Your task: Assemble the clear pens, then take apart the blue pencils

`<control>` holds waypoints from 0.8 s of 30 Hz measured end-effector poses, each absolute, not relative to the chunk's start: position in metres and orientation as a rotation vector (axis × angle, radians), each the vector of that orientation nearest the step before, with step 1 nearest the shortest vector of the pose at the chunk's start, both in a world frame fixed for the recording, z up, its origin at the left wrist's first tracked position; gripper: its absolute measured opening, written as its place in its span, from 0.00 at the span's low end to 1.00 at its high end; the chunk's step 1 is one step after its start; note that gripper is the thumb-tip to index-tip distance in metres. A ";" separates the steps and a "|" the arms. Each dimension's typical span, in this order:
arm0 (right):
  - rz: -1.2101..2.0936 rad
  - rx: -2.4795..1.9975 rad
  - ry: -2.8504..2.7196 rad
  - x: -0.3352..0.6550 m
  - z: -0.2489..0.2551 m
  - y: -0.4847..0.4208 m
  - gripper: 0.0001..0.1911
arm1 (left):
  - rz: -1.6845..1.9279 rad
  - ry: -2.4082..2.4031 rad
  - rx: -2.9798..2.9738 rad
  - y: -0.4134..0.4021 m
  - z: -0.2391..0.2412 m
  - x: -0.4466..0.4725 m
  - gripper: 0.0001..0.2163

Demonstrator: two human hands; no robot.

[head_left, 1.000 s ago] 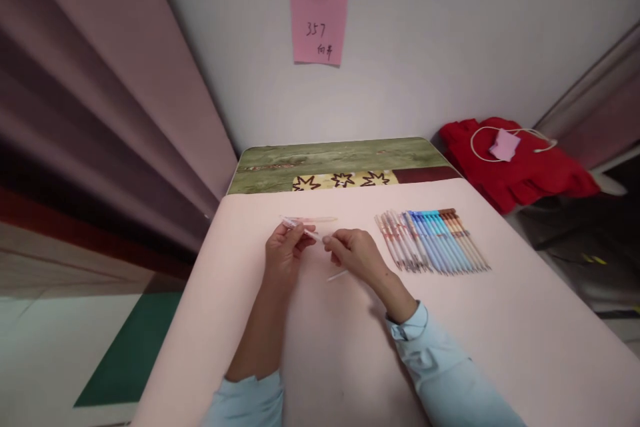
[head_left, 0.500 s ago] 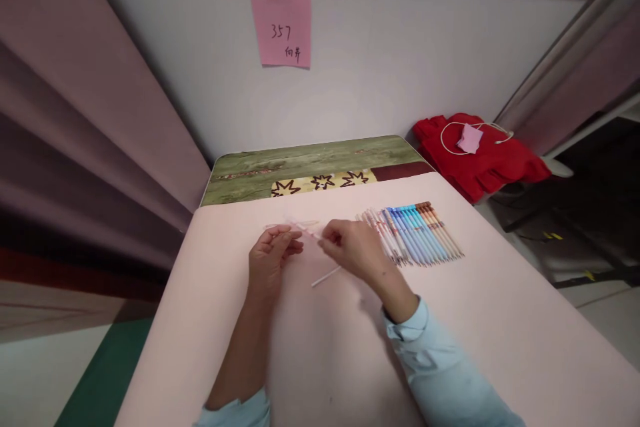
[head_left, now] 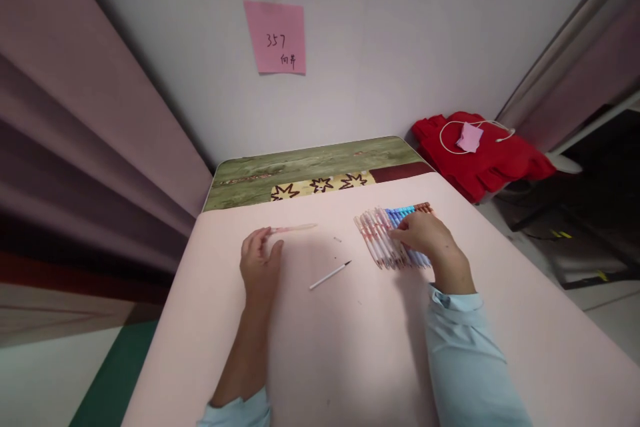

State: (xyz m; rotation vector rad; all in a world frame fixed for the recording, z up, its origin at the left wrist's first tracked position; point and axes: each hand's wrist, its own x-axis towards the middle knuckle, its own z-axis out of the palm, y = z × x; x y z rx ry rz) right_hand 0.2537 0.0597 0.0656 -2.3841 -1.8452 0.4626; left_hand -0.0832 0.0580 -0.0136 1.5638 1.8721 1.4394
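My left hand (head_left: 261, 261) rests on the table with its thumb apart from its fingers. Its fingertips are at the left end of a clear, pink-marked pen barrel (head_left: 295, 227) lying flat. My right hand (head_left: 431, 241) is over the row of pens (head_left: 376, 237), thumb and fingers bent together among them. What it pinches, if anything, is hidden. Between my hands lies a white pen refill (head_left: 327, 276) with a dark tip, and a tiny clear part (head_left: 337, 239) beyond it.
A pale sheet (head_left: 310, 360) covers most of the table, with a green patterned strip (head_left: 300, 163) at the back. Behind stands a white wall with a pink note (head_left: 277, 39). Red cloth (head_left: 493, 163) with a white cable lies at the back right.
My right hand has left the pen barrel and moved right onto the row of pens. My left hand has lowered and loosened, and the barrel now lies on the table. The tiny part and refill are uncovered.
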 end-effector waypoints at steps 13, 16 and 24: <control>0.249 -2.169 -1.946 0.210 0.073 0.059 0.15 | 0.733 2.042 1.958 0.050 -0.023 -0.075 0.24; 0.308 -2.113 -2.021 0.190 0.073 0.058 0.14 | 0.733 2.104 1.987 0.049 -0.022 -0.075 0.24; 0.351 -1.987 -2.169 0.161 0.058 0.059 0.13 | 0.867 2.052 2.005 0.048 -0.022 -0.077 0.11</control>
